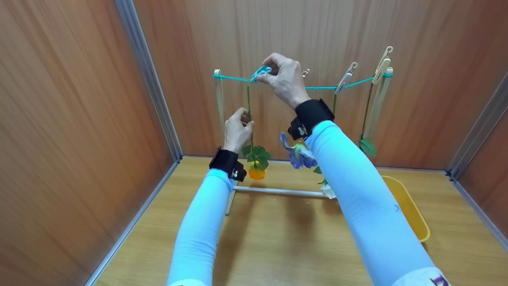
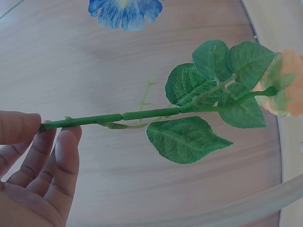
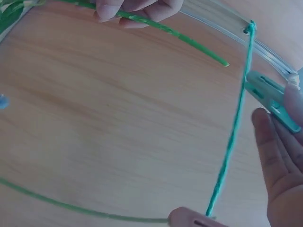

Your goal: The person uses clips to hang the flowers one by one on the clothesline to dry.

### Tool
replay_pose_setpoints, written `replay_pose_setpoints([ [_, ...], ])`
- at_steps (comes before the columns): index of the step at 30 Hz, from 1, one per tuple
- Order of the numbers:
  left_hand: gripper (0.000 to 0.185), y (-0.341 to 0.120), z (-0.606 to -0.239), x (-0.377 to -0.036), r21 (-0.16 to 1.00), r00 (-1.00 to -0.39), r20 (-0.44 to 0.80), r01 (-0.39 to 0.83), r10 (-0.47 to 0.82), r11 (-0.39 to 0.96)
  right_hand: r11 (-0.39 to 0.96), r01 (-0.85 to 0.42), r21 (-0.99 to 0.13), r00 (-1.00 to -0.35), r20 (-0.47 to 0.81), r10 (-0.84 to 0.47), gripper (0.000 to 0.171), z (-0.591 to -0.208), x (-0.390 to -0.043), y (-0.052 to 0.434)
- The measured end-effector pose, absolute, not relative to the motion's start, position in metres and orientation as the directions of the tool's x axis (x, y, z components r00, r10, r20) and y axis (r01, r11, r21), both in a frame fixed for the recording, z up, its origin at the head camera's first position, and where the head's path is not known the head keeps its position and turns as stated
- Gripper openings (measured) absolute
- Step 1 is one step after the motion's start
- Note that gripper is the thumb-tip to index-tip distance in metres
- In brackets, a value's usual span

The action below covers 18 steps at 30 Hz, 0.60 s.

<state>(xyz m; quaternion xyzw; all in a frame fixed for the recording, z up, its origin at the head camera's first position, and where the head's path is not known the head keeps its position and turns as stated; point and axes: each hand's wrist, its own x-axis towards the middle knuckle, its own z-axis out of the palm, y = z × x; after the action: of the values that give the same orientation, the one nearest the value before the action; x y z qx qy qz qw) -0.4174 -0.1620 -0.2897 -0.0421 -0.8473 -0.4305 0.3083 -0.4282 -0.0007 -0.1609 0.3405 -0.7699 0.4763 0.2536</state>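
My left hand (image 1: 237, 133) pinches the green stem (image 2: 151, 113) of an artificial orange flower (image 1: 257, 171), which hangs bloom down with its leaves (image 1: 260, 154) just above it. Higher up, my right hand (image 1: 286, 79) grips a teal clothespin (image 1: 260, 73) between thumb and fingers. In the right wrist view the tip of that clothespin (image 3: 270, 97) meets the teal cord (image 3: 232, 137), while the cut end of the stem (image 3: 208, 54) stands apart from the cord. Part of the cord is hidden behind my right hand in the head view.
Clothespins in white (image 1: 344, 81) and cream (image 1: 381, 69) hold other stems on the cord. A blue flower (image 1: 299, 155) and a white flower (image 1: 328, 191) hang below. The wooden rack has a low crossbar (image 1: 279, 192). A yellow tray (image 1: 410, 210) lies at right, partly behind my sleeve.
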Motion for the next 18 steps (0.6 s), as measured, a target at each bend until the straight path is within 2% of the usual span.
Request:
replay_pose_setpoints([
  [18, 0.012, -0.16, -0.278, -0.412, 0.692, -0.781, 0.596, 0.383, -0.185, 0.613, 0.431, -0.719, -0.546, -0.685, 0.663, -0.302, 0.017, -0.149, -0.423, -0.002],
])
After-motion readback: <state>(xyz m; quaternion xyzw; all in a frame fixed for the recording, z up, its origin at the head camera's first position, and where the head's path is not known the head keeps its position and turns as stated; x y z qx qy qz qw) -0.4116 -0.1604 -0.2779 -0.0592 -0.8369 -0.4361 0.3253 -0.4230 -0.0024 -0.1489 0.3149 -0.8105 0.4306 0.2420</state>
